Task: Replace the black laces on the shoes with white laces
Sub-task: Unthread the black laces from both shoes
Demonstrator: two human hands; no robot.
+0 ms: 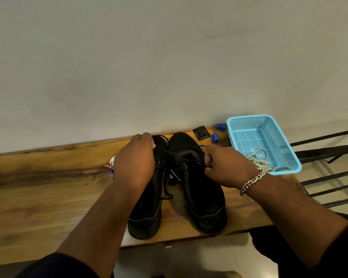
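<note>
A: What could go wrong from here?

B: The black lace (181,155) runs taut between both hands above the right shoe (199,183). The left hand (136,161) has its fingers curled down over the lace end at the left shoe (147,197); the right hand (223,167) pinches the other end with fingers closed on it. Pulling both ways at once could, I judge, jam the lace in the eyelets or drag the right shoe toward the near edge, where its toe already sits close.

A: And the white laces?

B: The white laces (259,159) lie in the blue basket (285,137), just right of the right shoe. One strand spills over the rim under the bracelet (253,180); a wrist swing might snag it and tip the basket.

A: The setting?

B: A wooden surface (38,197) against a plain pale wall (169,57). Beyond the right shoe lie a black square piece (201,133) and blue clips (215,137); left of the left shoe, small pens. Tiled floor below.
</note>
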